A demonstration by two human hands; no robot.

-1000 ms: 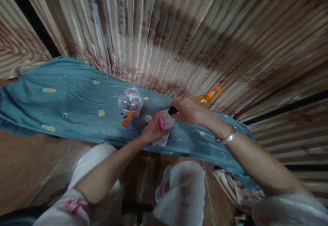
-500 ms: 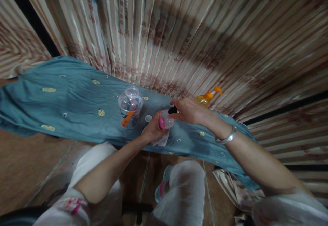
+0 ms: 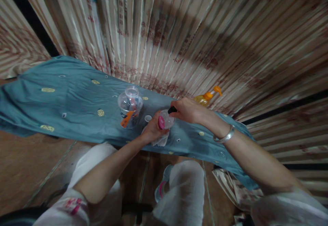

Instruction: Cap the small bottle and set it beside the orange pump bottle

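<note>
The clear bottle (image 3: 167,118), with a pink label on its side, is held over the middle of the cloth-covered table, in the grip of the left hand (image 3: 153,130). The fingers of that hand curl around its body, with the thumb and fingers closed against it. The right hand (image 3: 187,110) pinches a small black piece (image 3: 172,110) between thumb and fingertips, right at the upper end of the bottle; whether this piece is seated on the bottle or only touching it cannot be told. A crumpled white tissue (image 3: 161,140) lies just below the left hand, and a small round white cap (image 3: 148,118) rests near its knuckles. Farther left stands a clear container (image 3: 127,116) with an orange label and a round mouth at the top. Behind the right hand, partly hidden by it, is a pump bottle (image 3: 202,99) of yellow liquid with an orange head. The teal cloth (image 3: 77,106) under these things bears yellow pineapple prints, and a striped curtain (image 3: 179,31) with reddish patterns hangs behind it. A silver bangle (image 3: 224,136) circles the right wrist.
</note>
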